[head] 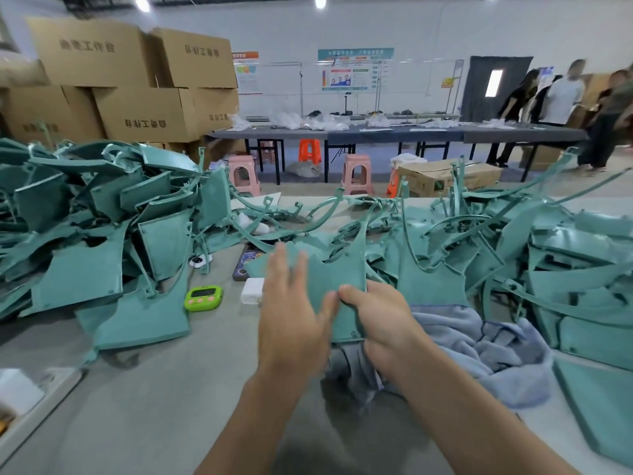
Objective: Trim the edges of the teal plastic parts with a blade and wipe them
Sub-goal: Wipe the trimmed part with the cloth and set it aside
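Observation:
A flat teal plastic part (329, 275) stands tilted in front of me over the grey table (144, 389). My right hand (380, 323) grips its lower right edge, thumb on the near face. My left hand (291, 313) is spread, fingers straight, against the part's left side. A blue-grey cloth (472, 351) lies bunched under and to the right of my right hand. No blade is visible in either hand.
Heaps of teal parts lie at the left (85, 234) and right (565, 275). A green timer (203, 297), a white block (252, 291) and a phone (247, 262) sit beyond my left hand. Cardboard boxes (137, 84), stools and people stand behind.

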